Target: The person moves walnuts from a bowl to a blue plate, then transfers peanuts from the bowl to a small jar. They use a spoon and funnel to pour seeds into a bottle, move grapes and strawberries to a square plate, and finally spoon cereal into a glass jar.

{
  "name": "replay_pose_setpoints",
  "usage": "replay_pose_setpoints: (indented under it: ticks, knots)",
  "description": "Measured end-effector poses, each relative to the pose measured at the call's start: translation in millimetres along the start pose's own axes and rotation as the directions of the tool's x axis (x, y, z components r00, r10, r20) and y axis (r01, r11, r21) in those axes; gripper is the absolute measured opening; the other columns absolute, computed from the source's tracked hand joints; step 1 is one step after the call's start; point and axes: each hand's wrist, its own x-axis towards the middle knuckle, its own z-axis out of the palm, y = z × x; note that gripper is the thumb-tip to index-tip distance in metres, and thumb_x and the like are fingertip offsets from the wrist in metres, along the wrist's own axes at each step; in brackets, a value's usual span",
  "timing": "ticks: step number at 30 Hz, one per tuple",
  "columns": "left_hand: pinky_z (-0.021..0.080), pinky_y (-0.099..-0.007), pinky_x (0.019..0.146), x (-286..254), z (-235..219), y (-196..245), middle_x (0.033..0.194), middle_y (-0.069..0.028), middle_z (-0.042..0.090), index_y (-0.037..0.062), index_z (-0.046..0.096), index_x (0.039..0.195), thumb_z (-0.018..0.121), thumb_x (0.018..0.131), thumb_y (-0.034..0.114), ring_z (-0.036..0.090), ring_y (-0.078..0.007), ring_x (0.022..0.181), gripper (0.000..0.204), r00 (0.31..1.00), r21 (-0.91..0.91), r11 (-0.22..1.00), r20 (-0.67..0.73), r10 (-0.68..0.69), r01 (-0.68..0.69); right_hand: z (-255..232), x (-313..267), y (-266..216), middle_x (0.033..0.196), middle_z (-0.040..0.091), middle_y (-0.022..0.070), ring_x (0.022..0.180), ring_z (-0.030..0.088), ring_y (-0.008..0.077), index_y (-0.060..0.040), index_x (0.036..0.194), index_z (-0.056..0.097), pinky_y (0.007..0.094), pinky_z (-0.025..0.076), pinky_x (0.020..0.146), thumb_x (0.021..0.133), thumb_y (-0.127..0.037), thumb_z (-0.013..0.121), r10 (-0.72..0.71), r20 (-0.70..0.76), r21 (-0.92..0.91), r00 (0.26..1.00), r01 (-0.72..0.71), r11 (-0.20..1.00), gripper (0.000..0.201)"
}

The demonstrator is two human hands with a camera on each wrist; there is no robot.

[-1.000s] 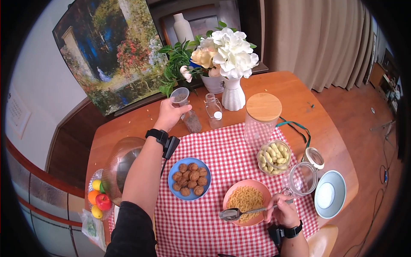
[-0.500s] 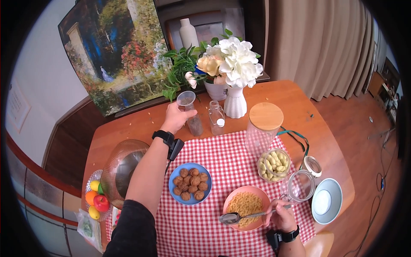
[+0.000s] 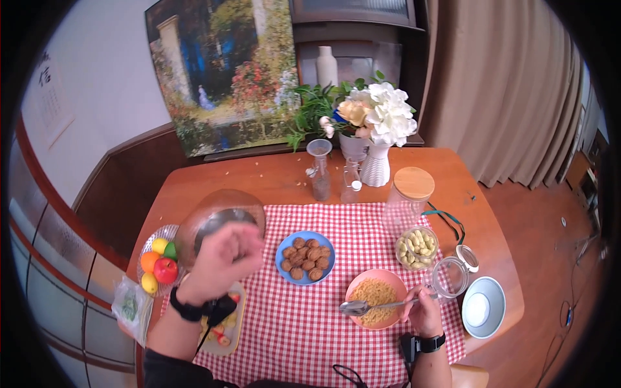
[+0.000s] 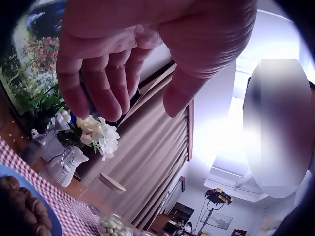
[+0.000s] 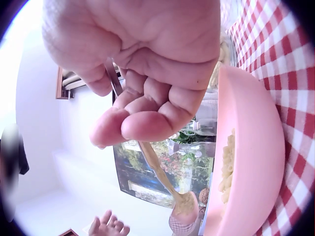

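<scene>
- Grasps a metal spoon (image 3: 354,308) in the right hand (image 3: 424,314), with fingers curled round the handle; extends its head over the left rim of the pink bowl (image 5: 258,152), which contains small pasta (image 3: 383,296).
- Raises the left hand (image 3: 226,260) before the amber glass bowl (image 3: 252,210), released, with fingers loosely bent and thumb apart; grips nothing there.
- Shows walnuts (image 3: 310,254) on a blue plate (image 3: 281,260), between the left hand and the pink bowl; includes a shallow tray (image 3: 240,323) of fruit pieces, partly hidden by the left forearm.
- Has a glass jar of pale nuts (image 3: 416,246) beyond the pink bowl; sets an open glass jar (image 3: 450,277) near a pale blue bowl (image 3: 484,307), right of the right hand.
- Stands a wooden-lidded jar (image 3: 414,183), a swing-top bottle (image 3: 350,187) and a white vase (image 3: 376,167) farther back; spreads a red-checked cloth (image 3: 291,349) across part of the table (image 3: 220,174).
</scene>
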Motion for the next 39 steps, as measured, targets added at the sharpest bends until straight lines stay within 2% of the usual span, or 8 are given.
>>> replay_pose_setpoints:
  ticks: [3,5,10,23,31,34,37,39]
  knots:
    - [0.047,-0.0241,0.075,-87.3,0.9,-6.1,0.083,-0.0024,0.061,0.0002,0.057,0.106,0.068,0.077,-0.002,0.059,-0.0101,0.08,0.031,0.989,0.259,0.964,-0.145,-0.022,0.059,4.0,0.0,-1.4,0.058,0.058,0.0155,0.048,0.056,0.0229,0.0016,0.088,0.05,0.0311,0.047,0.049,0.097,-0.033,0.043,-0.047,-0.026,-0.055,0.999,0.046,0.997,0.036]
    - [0.047,-0.0234,0.068,-132.0,1.9,-11.8,0.075,-0.0033,0.061,-0.0008,0.061,0.099,0.069,0.076,0.001,0.06,-0.0099,0.072,0.024,0.95,0.525,0.848,-0.294,0.103,0.07,13.6,-6.6,-11.1,0.059,0.058,0.0139,0.049,0.056,0.0225,0.0004,0.09,0.05,0.0322,0.046,0.051,0.097,-0.031,0.042,-0.068,-0.038,-0.096,0.997,0.064,0.993,0.033]
    - [0.046,-0.0247,0.06,-207.8,-0.3,-25.5,0.067,-0.0042,0.06,-0.0006,0.063,0.092,0.068,0.076,0.002,0.058,-0.0109,0.062,0.018,0.876,0.519,0.791,-0.48,-0.043,0.323,32.5,-30.7,-22.2,0.062,0.059,0.0145,0.054,0.057,0.0228,0.0008,0.091,0.049,0.0327,0.049,0.054,0.097,-0.027,0.042,-0.137,0.026,-0.166,0.99,0.14,0.976,0.03]
    - [0.048,-0.0328,0.065,-214.8,-21.9,-46.6,0.077,-0.0105,0.061,-0.0004,0.062,0.087,0.073,0.072,0.011,0.061,-0.024,0.072,0.022,0.93,0.73,0.659,-0.345,0.129,0.18,89.7,-43.3,-22.4,0.068,0.062,0.0143,0.061,0.06,0.0224,0.0007,0.089,0.054,0.0312,0.049,0.061,0.097,-0.022,0.043,-0.069,0.014,-0.158,0.998,0.07,0.985,0.026]
    - [0.046,-0.0363,0.067,-220.9,-36.1,-59.3,0.079,-0.0134,0.06,0.0008,0.062,0.085,0.073,0.071,0.012,0.059,-0.0305,0.076,0.021,0.882,0.692,0.686,-0.444,0.158,0.225,114.7,85.5,-47.8,0.077,0.063,0.0092,0.073,0.06,0.0172,0.0007,0.081,0.061,0.0306,0.048,0.072,0.098,-0.024,0.043,-0.215,0.118,-0.305,0.969,0.241,0.921,0.034]
    - [0.047,-0.0319,0.068,-229.0,-35.1,-59.8,0.08,-0.0135,0.061,-0.0019,0.06,0.086,0.07,0.07,0.005,0.06,-0.0259,0.074,0.02,0.848,0.711,0.664,-0.482,0.221,0.232,126.9,147.7,-41.5,0.085,0.065,0.013,0.081,0.063,0.0205,0.0042,0.088,0.06,0.0335,0.05,0.079,0.099,-0.027,0.042,-0.329,-0.004,-0.453,0.944,0.292,0.843,0.038]
    - [0.046,-0.0325,0.069,-237.0,-34.8,-65.4,0.08,-0.0124,0.061,-0.0016,0.06,0.086,0.069,0.071,0.003,0.06,-0.0251,0.074,0.018,0.806,0.656,0.713,-0.548,0.225,0.246,146.3,185.6,-35.5,0.091,0.065,0.012,0.085,0.062,0.0186,0.0058,0.095,0.06,0.0315,0.05,0.08,0.099,-0.025,0.043,-0.402,0.057,-0.57,0.914,0.361,0.738,0.036]
    - [0.046,-0.0321,0.069,-238.9,-34.4,-55.9,0.08,-0.0116,0.06,-0.0013,0.059,0.086,0.067,0.072,0.003,0.06,-0.0234,0.074,0.017,0.802,0.649,0.716,-0.556,0.217,0.256,155.7,208.9,-20.1,0.083,0.066,0.0101,0.076,0.061,0.0151,0.0038,0.093,0.061,0.0275,0.048,0.07,0.096,-0.026,0.046,-0.458,0.043,-0.511,0.888,0.413,0.754,0.034]
